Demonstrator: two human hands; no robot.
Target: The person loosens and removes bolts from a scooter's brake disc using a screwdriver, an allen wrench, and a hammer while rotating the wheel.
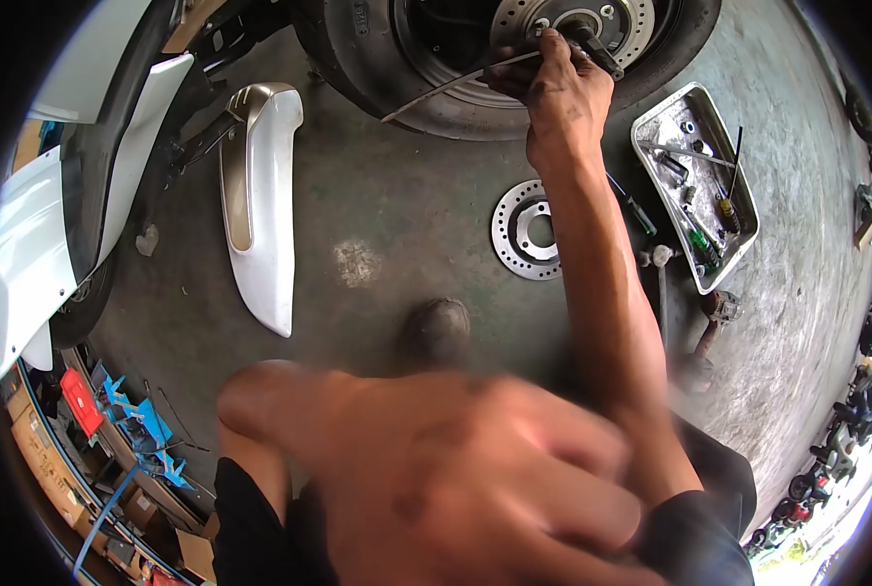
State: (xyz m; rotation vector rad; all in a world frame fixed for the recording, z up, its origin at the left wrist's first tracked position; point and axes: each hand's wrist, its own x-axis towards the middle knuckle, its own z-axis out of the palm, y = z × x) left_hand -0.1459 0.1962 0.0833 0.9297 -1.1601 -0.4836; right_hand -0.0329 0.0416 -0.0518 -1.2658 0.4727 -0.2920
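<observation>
At the top, my right hand [568, 93] reaches to the wheel hub, its fingers closed round a long thin metal rod [431, 100] whose free end slants down to the left across the tyre [358, 73]. The fingertips are right at the brake disc [639, 21] mounted on the wheel, beside the axle end [602, 57]. Big and blurred, close to the camera, my left hand [485, 469] crosses the lower middle with its fingers toward the right. Motion smears those fingers, and I cannot tell whether they hold anything.
A loose brake disc [514, 256] lies on the floor, partly behind my right forearm. Further right is a metal tray [694, 93] of tools and small parts. A white and bronze cover [275, 215] lies left of centre. White bodywork [35, 225] stands at far left, above shelved boxes [50, 464].
</observation>
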